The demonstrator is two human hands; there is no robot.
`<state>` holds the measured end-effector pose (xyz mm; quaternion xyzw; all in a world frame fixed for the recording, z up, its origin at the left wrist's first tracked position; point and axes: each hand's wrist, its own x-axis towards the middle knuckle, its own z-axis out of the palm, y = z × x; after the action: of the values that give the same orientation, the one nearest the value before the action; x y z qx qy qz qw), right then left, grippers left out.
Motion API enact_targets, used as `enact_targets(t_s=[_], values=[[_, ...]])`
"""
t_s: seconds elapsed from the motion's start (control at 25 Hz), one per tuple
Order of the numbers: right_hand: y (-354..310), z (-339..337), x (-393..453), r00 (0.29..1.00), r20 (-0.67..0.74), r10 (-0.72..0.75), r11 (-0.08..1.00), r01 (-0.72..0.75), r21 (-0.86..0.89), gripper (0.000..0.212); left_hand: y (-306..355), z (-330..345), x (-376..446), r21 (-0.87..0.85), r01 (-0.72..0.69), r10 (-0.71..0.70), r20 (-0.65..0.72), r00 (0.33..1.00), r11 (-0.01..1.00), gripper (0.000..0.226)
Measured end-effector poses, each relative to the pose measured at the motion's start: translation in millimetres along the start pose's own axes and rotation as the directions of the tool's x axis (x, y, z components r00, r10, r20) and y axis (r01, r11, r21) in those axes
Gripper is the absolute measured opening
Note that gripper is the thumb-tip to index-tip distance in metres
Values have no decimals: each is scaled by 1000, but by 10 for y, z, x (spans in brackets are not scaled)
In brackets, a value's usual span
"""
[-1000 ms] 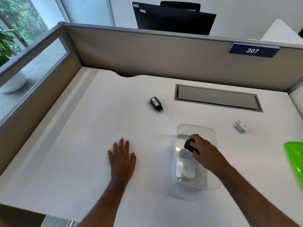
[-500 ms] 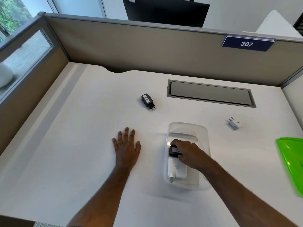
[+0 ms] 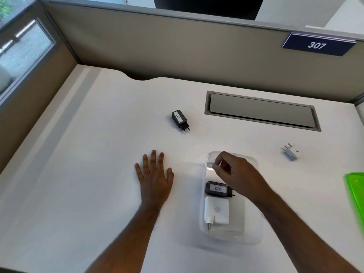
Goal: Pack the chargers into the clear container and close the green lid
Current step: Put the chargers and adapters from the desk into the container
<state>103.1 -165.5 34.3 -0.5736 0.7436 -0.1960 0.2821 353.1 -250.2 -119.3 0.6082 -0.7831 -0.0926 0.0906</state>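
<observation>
The clear container (image 3: 208,229) lies on the white desk, right of centre. Inside it rest a black charger labelled 026 (image 3: 217,188) and, nearer me, a white square charger (image 3: 216,212). My right hand (image 3: 235,171) hovers over the container's far end, fingers loosely curled and holding nothing. My left hand (image 3: 154,177) lies flat on the desk, fingers spread, left of the container. Another black charger labelled 002 (image 3: 179,119) lies farther back on the desk. A small grey-white charger (image 3: 289,153) lies to the right. The green lid (image 3: 356,196) shows at the right edge.
A grey recessed cable flap (image 3: 260,110) sits in the desk behind the container. Beige partition walls (image 3: 177,48) close off the back and left, with a blue 307 sign (image 3: 316,44) at the upper right.
My right hand has set the black 026 charger down in the container, let go of it and lifted toward the container's far end. My left hand stays flat on the desk.
</observation>
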Motion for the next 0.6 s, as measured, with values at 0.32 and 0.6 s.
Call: enact_targets(t_s=[0.32,0.6], values=[[-333,108,959,993,-72,-94,989,102,108,10,-5,19,28,-6,22,-22,6,1000,1000,64],[-416,617,1966,998,-35,-53,987,47,-156,54,-2,11,27,-6,37,-37,17,999,999,65]])
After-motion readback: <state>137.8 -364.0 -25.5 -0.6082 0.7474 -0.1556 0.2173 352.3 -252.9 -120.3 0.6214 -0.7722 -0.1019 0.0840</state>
